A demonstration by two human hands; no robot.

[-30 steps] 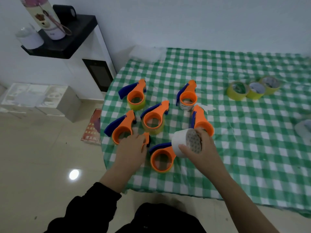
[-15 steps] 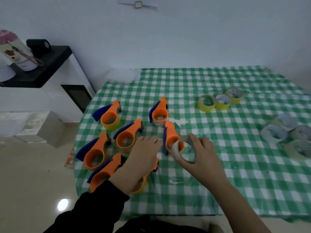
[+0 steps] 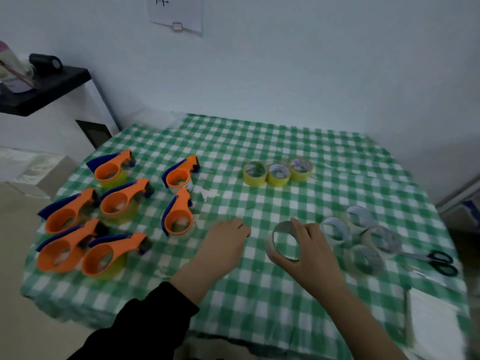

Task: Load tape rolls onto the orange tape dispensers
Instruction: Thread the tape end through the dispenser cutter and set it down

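Observation:
Several orange tape dispensers point(image 3: 118, 201) with blue handles lie grouped on the left of the green checked tablecloth point(image 3: 272, 294). My right hand point(image 3: 309, 252) grips a pale tape roll point(image 3: 281, 244), tilted on edge just above the cloth. My left hand point(image 3: 226, 246) rests palm down on the cloth to the right of the dispensers, holding nothing. Several pale tape rolls point(image 3: 363, 235) lie right of my right hand. Three yellow tape rolls point(image 3: 277, 172) stand in a row further back.
Black-handled scissors point(image 3: 439, 261) lie at the right edge. A white pad point(image 3: 433, 326) sits at the near right corner. A white cabinet with a black top point(image 3: 49, 87) stands to the left against the wall.
My right hand carried the pale roll rightward, away from the dispensers toward the pale rolls. My left hand left the dispensers and moved right onto bare cloth. The view swung up and right.

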